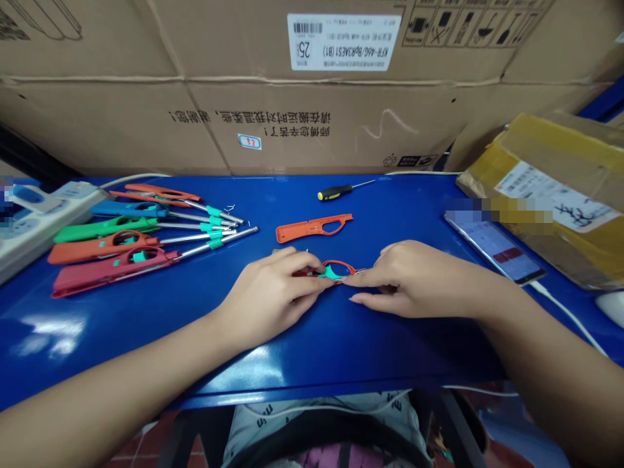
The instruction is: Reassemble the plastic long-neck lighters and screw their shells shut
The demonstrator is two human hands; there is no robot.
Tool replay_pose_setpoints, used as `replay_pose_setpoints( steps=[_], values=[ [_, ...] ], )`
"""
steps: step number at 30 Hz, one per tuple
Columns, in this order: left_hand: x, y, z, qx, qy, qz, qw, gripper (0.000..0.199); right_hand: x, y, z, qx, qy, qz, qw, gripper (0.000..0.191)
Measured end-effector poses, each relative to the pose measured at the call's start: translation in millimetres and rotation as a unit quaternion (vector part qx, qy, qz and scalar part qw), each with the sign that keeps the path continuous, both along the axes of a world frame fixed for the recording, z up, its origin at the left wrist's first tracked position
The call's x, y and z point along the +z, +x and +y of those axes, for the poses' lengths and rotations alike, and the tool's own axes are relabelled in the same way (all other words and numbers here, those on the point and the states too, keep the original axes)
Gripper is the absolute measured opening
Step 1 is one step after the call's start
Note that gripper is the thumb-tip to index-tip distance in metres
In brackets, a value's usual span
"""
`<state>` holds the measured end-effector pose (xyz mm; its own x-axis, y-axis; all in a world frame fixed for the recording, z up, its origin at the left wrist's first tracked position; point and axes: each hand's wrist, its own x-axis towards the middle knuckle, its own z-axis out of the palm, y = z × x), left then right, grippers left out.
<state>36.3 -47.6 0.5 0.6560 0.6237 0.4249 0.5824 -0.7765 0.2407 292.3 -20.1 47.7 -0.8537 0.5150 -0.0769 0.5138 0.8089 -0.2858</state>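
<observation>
An opened orange long-neck lighter [347,265] lies at the middle of the blue table, a teal trigger [331,273] showing inside its finger loop. My left hand [277,289] is closed around its handle end, which the fingers mostly hide. With fingers curled, my right hand [404,279] grips at the lighter's other end, the index fingertip against it beside the loop. Just beyond both hands sits a separate orange half shell [314,227], its inner side up. Farther back is a black and yellow screwdriver [336,192].
Several long-neck lighters [112,270] in red, orange, green and blue are fanned out at left, beside a white power strip [43,221]. At right, a phone [494,247] with a charging cable lies before a taped parcel [550,188]. A large cardboard box [273,97] stands behind the table.
</observation>
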Motion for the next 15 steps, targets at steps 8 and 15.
replay_pose_setpoints(
  steps=[8,15],
  values=[
    [2.8,0.6,-0.5,-0.013,-0.003,0.028,1.000,0.025,-0.7,0.2,1.8,-0.011,0.010,0.032,0.999,0.022],
    [-0.2,0.9,-0.6,-0.021,-0.017,0.012,1.000,0.026,-16.6,-9.7,10.0,-0.162,-0.037,0.139,0.976,0.011]
  ],
)
